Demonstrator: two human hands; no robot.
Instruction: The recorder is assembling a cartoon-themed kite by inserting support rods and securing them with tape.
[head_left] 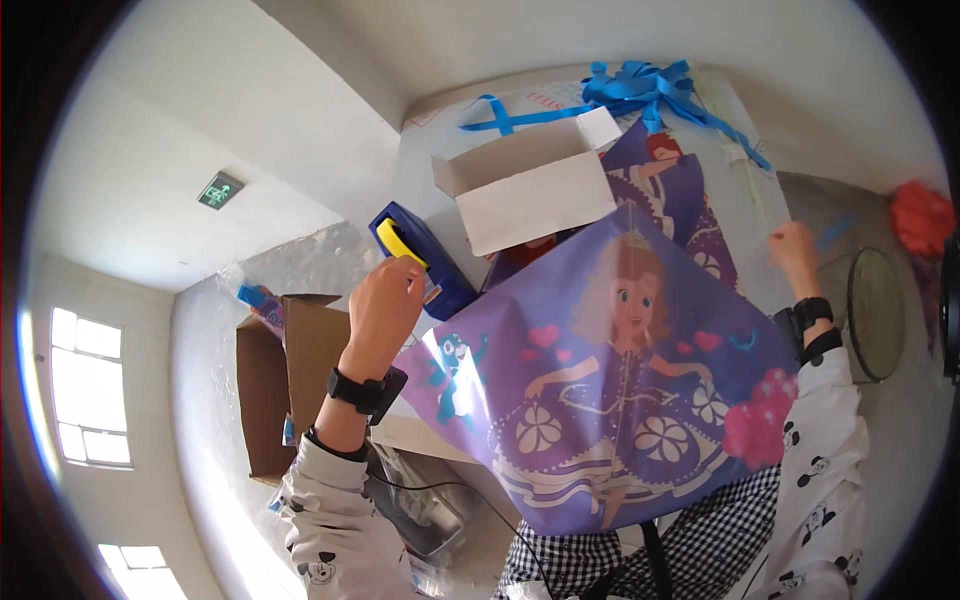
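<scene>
A large purple sheet (pixel 560 370) printed with a cartoon princess spreads before me, its lower part over my lap. Its surface shows a crease down the middle. My left hand (pixel 385 305) is closed, fingers curled, right beside the yellow roll of a dark blue tape dispenser (pixel 440 285); what the fingers hold, if anything, is hidden. My right hand (pixel 793 250) is raised past the sheet's right corner with its fingers drawn together. Anything between those fingers is too small to make out.
An opened white box (pixel 535 200) stands behind the sheet, beside more purple printed sheets (pixel 680 195). Blue ribbons (pixel 645 90) are heaped at the table's far edge. A cardboard box (pixel 315 375) stands at left, a round stool (pixel 876 315) at right, with a red bundle (pixel 922 220) beyond.
</scene>
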